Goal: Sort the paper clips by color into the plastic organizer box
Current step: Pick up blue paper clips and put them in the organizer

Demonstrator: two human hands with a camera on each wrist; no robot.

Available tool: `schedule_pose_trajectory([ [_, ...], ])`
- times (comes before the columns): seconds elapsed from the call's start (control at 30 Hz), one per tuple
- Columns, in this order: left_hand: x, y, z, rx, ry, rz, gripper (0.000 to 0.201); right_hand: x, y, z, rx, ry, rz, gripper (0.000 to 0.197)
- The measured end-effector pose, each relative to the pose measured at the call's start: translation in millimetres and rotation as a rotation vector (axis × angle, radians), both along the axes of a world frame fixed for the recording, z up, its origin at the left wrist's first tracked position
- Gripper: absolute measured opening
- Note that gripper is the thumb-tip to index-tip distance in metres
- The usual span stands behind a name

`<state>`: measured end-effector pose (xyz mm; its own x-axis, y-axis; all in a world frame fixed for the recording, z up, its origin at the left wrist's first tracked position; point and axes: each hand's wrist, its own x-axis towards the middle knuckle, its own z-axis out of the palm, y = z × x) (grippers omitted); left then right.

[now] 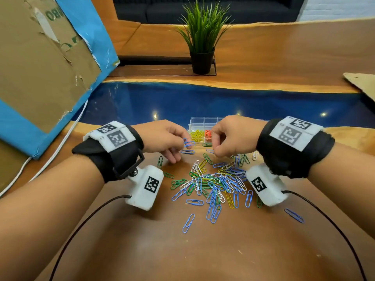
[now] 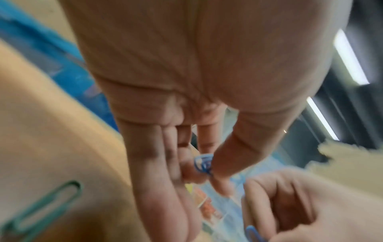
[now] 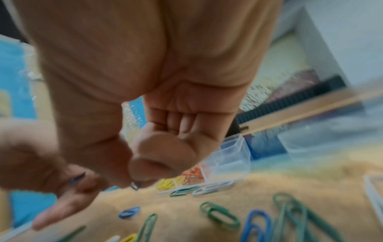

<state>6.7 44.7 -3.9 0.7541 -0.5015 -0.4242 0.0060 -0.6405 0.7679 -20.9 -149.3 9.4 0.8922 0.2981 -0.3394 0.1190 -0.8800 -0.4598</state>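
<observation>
A loose pile of blue, green, white and yellow paper clips (image 1: 215, 181) lies on the wooden table. Behind it stands the clear plastic organizer box (image 1: 203, 121), with yellow clips (image 1: 197, 135) in one compartment and red clips (image 1: 208, 133) in the one beside it. My left hand (image 1: 183, 141) hovers just in front of the box and pinches blue paper clips (image 2: 204, 163) between thumb and fingers. Close to its right, my right hand (image 1: 215, 148) is curled, with thumb and forefinger pinching one small blue clip (image 3: 134, 185). Both wrist views are blurred.
A potted plant (image 1: 203, 37) stands at the back of the table. Cardboard against a blue bag (image 1: 40, 57) leans at the left, with a white cable (image 1: 60, 142) below it. Another cardboard piece (image 1: 363, 82) lies at the far right. Stray clips (image 1: 188, 223) lie nearer me.
</observation>
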Motion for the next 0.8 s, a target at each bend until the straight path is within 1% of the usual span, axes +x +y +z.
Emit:
schedule_pose_trajectory([
  [0.03,-1,-1,1,-0.05,0.049,0.055,0.012,-1,-3,0,0.119,0.067,-0.039,0.008],
  [0.1,-1,0,2,-0.167,0.142,0.126,0.011,-2,-8,-2,0.359,0.235,-0.132,0.021],
  [0.17,1,2,3,-0.291,0.274,0.163,0.01,-2,-13,-4,0.569,0.374,-0.251,0.027],
  [0.23,3,4,1,-0.359,0.362,0.194,0.02,0,-16,-5,0.702,0.439,-0.374,0.025],
  [0.3,5,3,-3,-0.324,0.363,0.213,0.027,1,-16,-5,0.733,0.45,-0.432,0.02],
  [0.33,5,1,-5,-0.256,0.314,0.21,0.031,0,-15,-5,0.703,0.443,-0.42,0.016],
  [0.4,7,-3,-8,-0.079,0.14,0.176,0.037,-2,-12,-5,0.559,0.394,-0.322,0.009],
  [0.43,8,-5,-8,0.002,0.05,0.147,0.037,-3,-10,-5,0.434,0.345,-0.243,0.005],
  [0.47,7,-6,-6,0.078,-0.035,0.108,0.034,-5,-7,-5,0.281,0.269,-0.155,0.005],
  [0.53,4,-8,-1,0.258,-0.234,0.001,0.023,-8,-2,-8,-0.032,0.067,0.0,0.013],
  [0.6,1,-14,2,0.434,-0.409,-0.093,0.015,-12,5,-11,-0.253,-0.079,0.073,0.015],
  [0.67,-1,-21,1,0.547,-0.5,-0.148,0.014,-13,11,-15,-0.357,-0.149,0.111,0.018],
  [0.77,0,-29,-2,0.65,-0.561,-0.211,0.013,-16,18,-14,-0.412,-0.126,0.164,0.012],
  [0.8,0,-30,-2,0.671,-0.573,-0.228,0.011,-17,18,-12,-0.423,-0.11,0.181,0.013],
])
